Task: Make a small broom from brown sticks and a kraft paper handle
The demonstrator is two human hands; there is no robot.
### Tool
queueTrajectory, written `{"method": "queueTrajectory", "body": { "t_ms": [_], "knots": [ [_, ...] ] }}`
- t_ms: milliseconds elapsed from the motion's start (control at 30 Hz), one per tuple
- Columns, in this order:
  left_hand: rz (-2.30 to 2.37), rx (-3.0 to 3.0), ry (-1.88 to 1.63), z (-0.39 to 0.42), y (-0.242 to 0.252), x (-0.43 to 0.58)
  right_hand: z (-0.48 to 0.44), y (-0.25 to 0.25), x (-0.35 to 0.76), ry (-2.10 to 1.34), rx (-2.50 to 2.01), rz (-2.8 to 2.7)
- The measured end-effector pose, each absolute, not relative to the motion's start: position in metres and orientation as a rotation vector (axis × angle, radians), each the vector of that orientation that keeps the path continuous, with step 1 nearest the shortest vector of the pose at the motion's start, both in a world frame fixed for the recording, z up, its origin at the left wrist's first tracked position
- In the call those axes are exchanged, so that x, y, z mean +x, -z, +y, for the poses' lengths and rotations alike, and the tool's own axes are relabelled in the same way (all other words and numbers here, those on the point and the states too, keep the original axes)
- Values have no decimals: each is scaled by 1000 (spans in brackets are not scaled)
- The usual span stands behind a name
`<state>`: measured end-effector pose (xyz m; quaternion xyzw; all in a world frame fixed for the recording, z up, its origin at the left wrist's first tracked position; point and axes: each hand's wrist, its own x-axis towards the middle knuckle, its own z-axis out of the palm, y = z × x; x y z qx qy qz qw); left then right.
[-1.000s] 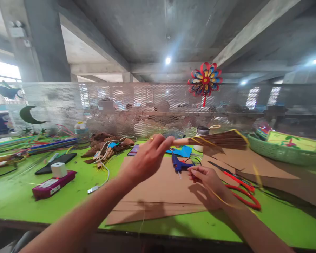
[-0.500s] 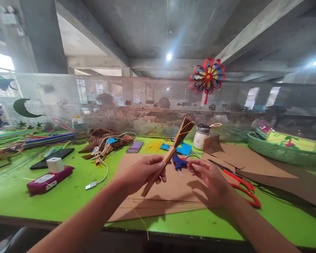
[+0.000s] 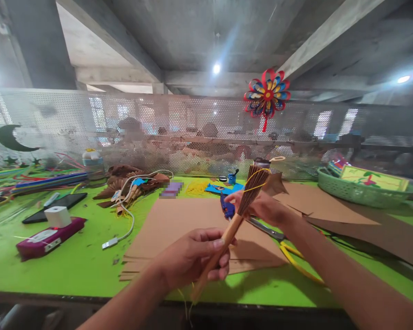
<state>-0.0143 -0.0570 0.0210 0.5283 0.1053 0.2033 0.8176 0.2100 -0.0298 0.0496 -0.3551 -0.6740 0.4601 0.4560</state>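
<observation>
My left hand (image 3: pixel 203 252) is wrapped round the lower part of a pleated brown paper bundle (image 3: pixel 253 188). Its dark upper end fans out a little, and a yellow string loops around it. The bundle is tilted, top to the right. Behind it, my right hand (image 3: pixel 266 208) reaches over the table with its index finger stretched towards a blue glue gun (image 3: pixel 227 208); whether they touch is not clear. Part of that hand is hidden by the bundle. Below my right forearm lie scissors (image 3: pixel 292 256) with yellow handles showing.
Brown paper sheets (image 3: pixel 179 220) lie in front of me on the green table (image 3: pixel 89 270). Left are a purple power strip (image 3: pixel 51 238), a white cable (image 3: pixel 132 220) and pleated brown pieces (image 3: pixel 131 192). Yellow string (image 3: pixel 201 188) lies behind; right stands a green basket (image 3: pixel 361 190).
My left hand has brought the bundle lower and nearer, with its top further right. My right hand has moved up and behind the bundle, towards the glue gun. The view has shifted slightly.
</observation>
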Motion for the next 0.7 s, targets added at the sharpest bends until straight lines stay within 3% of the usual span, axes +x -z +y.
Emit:
{"method": "queueTrajectory", "body": {
  "t_ms": [167, 333, 467, 700],
  "knots": [
    [377, 1158, -389, -56, -14, -26, -20, -114, 248, -727, -1091, -1802],
    [485, 1111, -480, -50, -3, -32, -67, -158, 258, -258, -1198, -1802],
    [474, 1033, -593, -45, 2, -35, -107, -121, 265, -217, -1279, -1724],
    [432, 987, -736, -52, 7, -43, -122, -23, 259, -567, -1689, -2026]
  ]
}}
